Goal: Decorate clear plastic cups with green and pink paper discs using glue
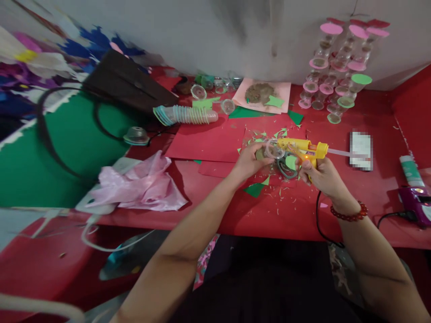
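So there's a pale wall (pixel 188 36) at the back and a red surface (pixel 377 112) running along under it, pretty cluttered. A green board (pixel 20 175) fills the left side, with a dark bag (pixel 128 80) leaning beside it. Pink plastic (pixel 144 184) is bunched up near the front edge. Red paper (pixel 208 139) lies flat mid-surface. Back right, cup towers (pixel 339 66) with pink and green discs stand close to the wall. A cup stack (pixel 188 114) lies on its side, and behind it there's a sand pile (pixel 261 93) on a pale pink sheet.

Hands are both busy: the right hand (pixel 325 177) is wrapped round the grip of a yellow glue gun (pixel 298 146), light glowing orange; the left hand (pixel 251 157) grips a clear cup (pixel 274 150) over the scrap-littered middle. Nozzle's right by the rim, can't tell if it's touching. I'd call this the gluing step; imo the next move needs a steady cup and an even bead. Green scraps (pixel 254 189) are everywhere.
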`<action>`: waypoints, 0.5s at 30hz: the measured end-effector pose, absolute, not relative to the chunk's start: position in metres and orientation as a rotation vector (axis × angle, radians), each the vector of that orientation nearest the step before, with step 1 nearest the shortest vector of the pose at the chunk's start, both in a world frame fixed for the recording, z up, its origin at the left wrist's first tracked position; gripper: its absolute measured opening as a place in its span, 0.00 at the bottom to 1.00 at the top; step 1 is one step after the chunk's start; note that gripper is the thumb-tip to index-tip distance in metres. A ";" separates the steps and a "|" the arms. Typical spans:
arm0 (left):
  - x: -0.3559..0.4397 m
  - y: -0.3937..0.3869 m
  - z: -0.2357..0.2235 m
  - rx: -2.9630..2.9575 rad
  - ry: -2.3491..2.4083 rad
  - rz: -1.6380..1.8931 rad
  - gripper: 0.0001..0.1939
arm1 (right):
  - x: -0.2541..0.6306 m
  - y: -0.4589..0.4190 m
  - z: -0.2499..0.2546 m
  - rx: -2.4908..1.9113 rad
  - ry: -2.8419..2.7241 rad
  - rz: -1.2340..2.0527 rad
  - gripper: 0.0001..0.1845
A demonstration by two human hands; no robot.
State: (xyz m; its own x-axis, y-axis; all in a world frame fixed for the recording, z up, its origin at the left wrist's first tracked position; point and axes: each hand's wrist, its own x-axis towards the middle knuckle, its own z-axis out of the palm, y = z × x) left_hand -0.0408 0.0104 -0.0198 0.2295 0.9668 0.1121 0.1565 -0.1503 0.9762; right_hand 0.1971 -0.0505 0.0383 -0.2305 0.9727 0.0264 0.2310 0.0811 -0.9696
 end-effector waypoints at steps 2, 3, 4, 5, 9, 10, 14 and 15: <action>-0.041 0.010 -0.019 1.521 1.095 1.048 0.18 | 0.198 -0.050 0.038 -1.230 -1.582 1.215 0.37; -0.040 0.009 -0.019 1.516 1.092 1.048 0.18 | 0.198 -0.050 0.038 -1.235 -1.579 1.216 0.37; -0.040 0.009 -0.018 1.515 1.088 1.048 0.18 | 0.198 -0.050 0.038 -1.236 -1.575 1.219 0.38; -0.040 0.009 -0.018 1.516 1.085 1.049 0.18 | 0.197 -0.050 0.038 -1.234 -1.572 1.223 0.38; -0.039 0.010 -0.018 1.530 1.098 1.053 0.17 | 0.197 -0.049 0.036 -1.226 -1.554 1.240 0.37; -0.038 0.010 -0.018 1.539 1.106 1.050 0.17 | 0.197 -0.049 0.035 -1.230 -1.553 1.240 0.37; -0.038 0.012 -0.017 1.563 1.146 1.037 0.17 | 0.198 -0.049 0.032 -1.240 -1.553 1.238 0.37; -0.038 0.012 -0.017 1.555 1.149 1.037 0.17 | 0.199 -0.049 0.032 -1.237 -1.553 1.241 0.37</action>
